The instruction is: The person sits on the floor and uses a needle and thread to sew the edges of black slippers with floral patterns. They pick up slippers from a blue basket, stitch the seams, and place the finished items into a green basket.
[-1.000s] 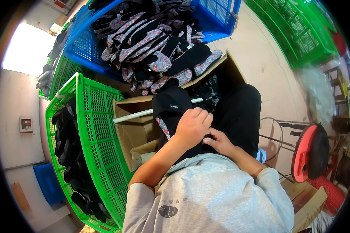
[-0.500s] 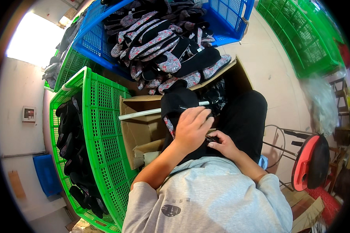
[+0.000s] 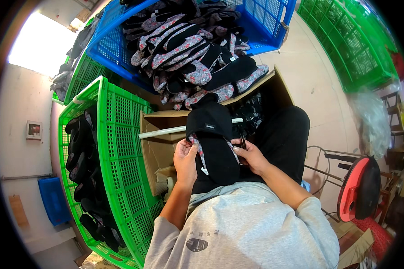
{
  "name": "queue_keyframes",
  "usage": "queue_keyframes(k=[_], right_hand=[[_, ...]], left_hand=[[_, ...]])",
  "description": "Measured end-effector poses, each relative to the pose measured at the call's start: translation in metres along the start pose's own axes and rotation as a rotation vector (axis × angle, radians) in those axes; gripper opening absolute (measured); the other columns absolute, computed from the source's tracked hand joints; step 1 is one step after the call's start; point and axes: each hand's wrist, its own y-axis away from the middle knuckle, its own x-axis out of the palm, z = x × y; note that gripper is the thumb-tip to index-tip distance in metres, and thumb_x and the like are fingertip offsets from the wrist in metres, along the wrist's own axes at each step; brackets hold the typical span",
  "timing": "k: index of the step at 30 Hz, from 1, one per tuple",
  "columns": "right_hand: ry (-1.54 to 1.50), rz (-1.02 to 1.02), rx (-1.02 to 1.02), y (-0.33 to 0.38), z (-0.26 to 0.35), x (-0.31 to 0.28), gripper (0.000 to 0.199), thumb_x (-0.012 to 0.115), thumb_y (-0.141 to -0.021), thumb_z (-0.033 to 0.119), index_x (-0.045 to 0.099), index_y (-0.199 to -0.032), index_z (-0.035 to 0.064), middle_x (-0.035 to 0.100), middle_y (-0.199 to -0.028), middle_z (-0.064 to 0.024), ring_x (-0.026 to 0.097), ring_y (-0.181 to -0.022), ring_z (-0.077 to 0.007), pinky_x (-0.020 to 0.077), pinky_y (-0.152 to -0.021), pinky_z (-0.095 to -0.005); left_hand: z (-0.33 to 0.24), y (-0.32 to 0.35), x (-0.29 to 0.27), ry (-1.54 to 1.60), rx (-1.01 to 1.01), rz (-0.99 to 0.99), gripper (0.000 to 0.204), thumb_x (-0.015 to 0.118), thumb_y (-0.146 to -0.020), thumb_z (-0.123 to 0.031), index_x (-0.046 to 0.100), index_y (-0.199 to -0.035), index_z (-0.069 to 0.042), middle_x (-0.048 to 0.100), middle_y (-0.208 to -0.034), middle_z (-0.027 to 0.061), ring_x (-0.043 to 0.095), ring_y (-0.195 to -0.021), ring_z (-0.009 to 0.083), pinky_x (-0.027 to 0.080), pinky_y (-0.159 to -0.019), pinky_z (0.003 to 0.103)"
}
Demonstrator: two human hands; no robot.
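Note:
A black slipper (image 3: 211, 124) with flowered edging and a small label on its upper lies sole end toward me, over my lap. My left hand (image 3: 185, 159) pinches its left edge, with fingers closed. On the opposite edge my right hand (image 3: 250, 157) is closed on the slipper's side. A slim dark tool stands out between the right fingers; its kind is hard to make out. Beneath the slipper's toe a white rod (image 3: 164, 132) crosses an open cardboard box (image 3: 155, 157).
A blue crate (image 3: 105, 51) ahead is heaped with flowered black slippers (image 3: 184, 47). At left, a green crate (image 3: 123, 157) holds more dark slippers. Another green crate (image 3: 341, 45) stands far right, with clear plastic (image 3: 368, 119) and a red-and-black round seat (image 3: 358, 188) nearer.
My left hand has come down from the slipper's upper to its left edge. My right hand has moved up to the right edge. The slipper's sole end now lies open to view.

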Motion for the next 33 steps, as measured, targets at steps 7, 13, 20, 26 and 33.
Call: queue_keyframes(k=[7,13,20,26,33], right_hand=[[-0.032,0.118,-0.02,0.009,0.004,0.012,0.032,0.078,-0.086,0.013,0.058,-0.111,0.0128,0.057,-0.082,0.0058,0.042,-0.055,-0.0016,0.0287,-0.046,-0.0181],[-0.044,0.201,-0.023,0.017,0.006,0.025,0.037,0.083,-0.079,0.009,0.056,-0.104,0.0138,0.056,-0.081,0.0048,0.048,-0.063,-0.0034,0.0361,-0.052,-0.0179],[0.049,0.307,-0.168,0.02,0.009,0.028,0.035,0.082,-0.078,0.004,0.055,-0.097,0.0127,0.052,-0.083,0.0057,0.049,-0.075,-0.0037,0.0423,-0.069,-0.0201],[0.125,0.314,-0.229,0.016,0.001,0.011,0.029,0.08,-0.082,0.006,0.052,-0.085,0.012,0.046,-0.081,0.0077,0.042,-0.072,-0.0026,0.037,-0.066,-0.0194],[0.017,-0.02,-0.088,0.015,-0.015,0.008,0.023,0.073,-0.084,0.001,0.053,-0.083,0.0118,0.047,-0.068,0.0076,0.041,-0.058,-0.0029,0.0319,-0.052,-0.0214]], left_hand=[[0.013,0.0,-0.002,-0.134,0.056,-0.037,0.015,0.059,-0.094,0.004,0.055,-0.107,-0.003,0.064,-0.097,0.0021,0.06,-0.084,0.0068,0.047,-0.077,0.022],[0.015,-0.002,0.002,-0.104,0.072,-0.028,0.013,0.057,-0.094,0.006,0.055,-0.104,-0.003,0.064,-0.096,0.0025,0.06,-0.085,0.0085,0.047,-0.078,0.023],[0.018,-0.001,-0.001,-0.011,-0.038,-0.072,0.012,0.061,-0.095,0.001,0.055,-0.103,-0.004,0.063,-0.091,0.0025,0.058,-0.079,0.0097,0.047,-0.07,0.025],[0.014,0.006,-0.001,0.01,-0.018,-0.038,0.013,0.062,-0.095,-0.001,0.054,-0.104,-0.005,0.06,-0.09,0.0015,0.057,-0.079,0.0084,0.048,-0.071,0.024],[0.016,0.017,-0.006,-0.143,0.197,-0.011,0.014,0.062,-0.093,0.002,0.053,-0.1,-0.005,0.055,-0.086,-0.0009,0.052,-0.079,0.0068,0.044,-0.072,0.022]])
